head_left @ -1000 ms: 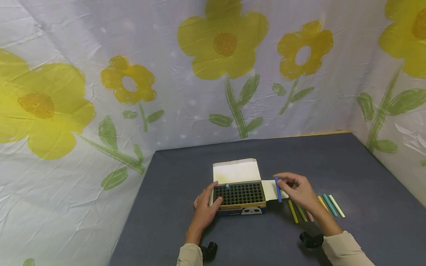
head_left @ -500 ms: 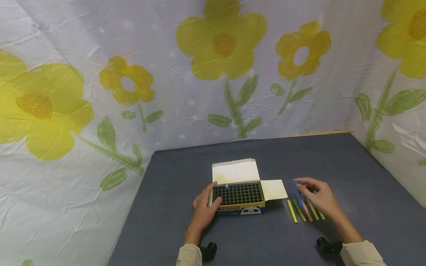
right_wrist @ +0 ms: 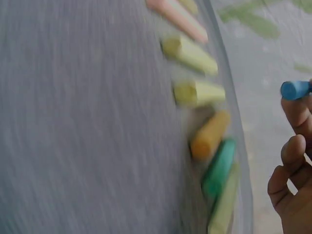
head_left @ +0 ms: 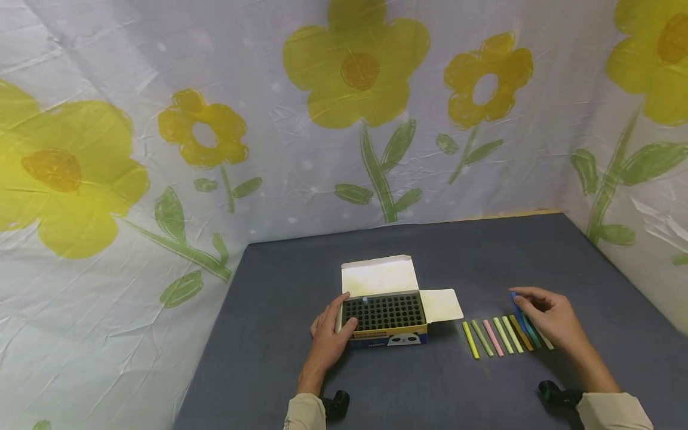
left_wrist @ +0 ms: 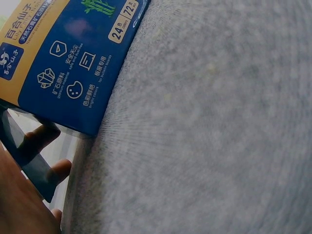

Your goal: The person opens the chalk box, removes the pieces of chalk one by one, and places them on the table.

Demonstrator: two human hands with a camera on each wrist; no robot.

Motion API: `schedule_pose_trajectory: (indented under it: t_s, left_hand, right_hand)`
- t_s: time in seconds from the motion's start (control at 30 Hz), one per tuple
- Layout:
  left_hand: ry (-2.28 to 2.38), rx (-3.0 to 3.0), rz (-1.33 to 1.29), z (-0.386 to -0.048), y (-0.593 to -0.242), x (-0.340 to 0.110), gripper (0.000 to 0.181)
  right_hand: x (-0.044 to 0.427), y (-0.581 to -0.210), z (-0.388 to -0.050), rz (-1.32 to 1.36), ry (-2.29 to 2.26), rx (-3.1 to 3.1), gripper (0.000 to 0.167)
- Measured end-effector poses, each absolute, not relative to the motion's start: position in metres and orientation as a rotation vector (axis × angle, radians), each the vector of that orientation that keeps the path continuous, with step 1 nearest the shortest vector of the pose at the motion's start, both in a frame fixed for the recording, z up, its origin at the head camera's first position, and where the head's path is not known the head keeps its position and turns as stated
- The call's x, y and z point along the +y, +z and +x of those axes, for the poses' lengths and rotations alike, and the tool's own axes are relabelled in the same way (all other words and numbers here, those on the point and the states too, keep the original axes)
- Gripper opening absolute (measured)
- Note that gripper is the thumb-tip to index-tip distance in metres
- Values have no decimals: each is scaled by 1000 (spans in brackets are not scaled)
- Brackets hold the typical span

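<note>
A chalk box point(head_left: 407, 339) with its lid and right flap folded out holds a black tray full of holes, where one pale blue stick stands near the back left. My left hand point(head_left: 329, 341) grips the box's left end, thumb at the near corner. In the left wrist view, the fingers touch a flap beside the blue printed side point(left_wrist: 73, 68). To the right, my right hand point(head_left: 559, 322) pinches a blue chalk stick point(head_left: 517, 312) above the far end of a chalk row. The right wrist view shows that blue chalk's end point(right_wrist: 294, 90) at the fingertips.
Loose chalks lie side by side right of the box: yellow point(head_left: 470, 340), green point(head_left: 482, 338), pink point(head_left: 493, 338), two pale yellow-green ones, orange point(head_left: 521, 333), teal point(head_left: 531, 332) and a pale one partly under the hand. A flower-printed curtain point(head_left: 301, 179) hangs behind the dark table point(head_left: 408, 388).
My right hand has carried the blue chalk rightward, from over the box's side flap to above the right part of the chalk row. The left hand and box stay in place.
</note>
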State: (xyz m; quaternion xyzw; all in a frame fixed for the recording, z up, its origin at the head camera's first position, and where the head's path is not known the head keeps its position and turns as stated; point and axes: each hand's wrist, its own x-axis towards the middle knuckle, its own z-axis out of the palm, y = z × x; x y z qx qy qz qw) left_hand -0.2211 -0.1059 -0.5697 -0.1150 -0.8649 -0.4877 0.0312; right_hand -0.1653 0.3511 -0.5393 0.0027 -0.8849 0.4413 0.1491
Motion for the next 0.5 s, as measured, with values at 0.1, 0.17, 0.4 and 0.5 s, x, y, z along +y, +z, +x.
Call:
schedule_pose_trajectory:
  t_s: [0.1,0.17,0.4,0.5]
  left_hand:
    - [-1501,-2663,-357,-221,-570,-106,56]
    - [-1504,-2661,-358,-221,-570,-106,56]
    - [-1507,-2665,-357,-220,-569,-106,57]
    - [-1508,-2664,-357,-220,-569,-106,57]
  right_hand:
    - [360,-542,-165,-19,1210,-2613,30]
    - [365,-543,-165,-28,1160,-2668,30]
    - [384,-545,-165,-38,1017,-2807,33]
    - [392,-544,-166,-30,964,-2854,32]
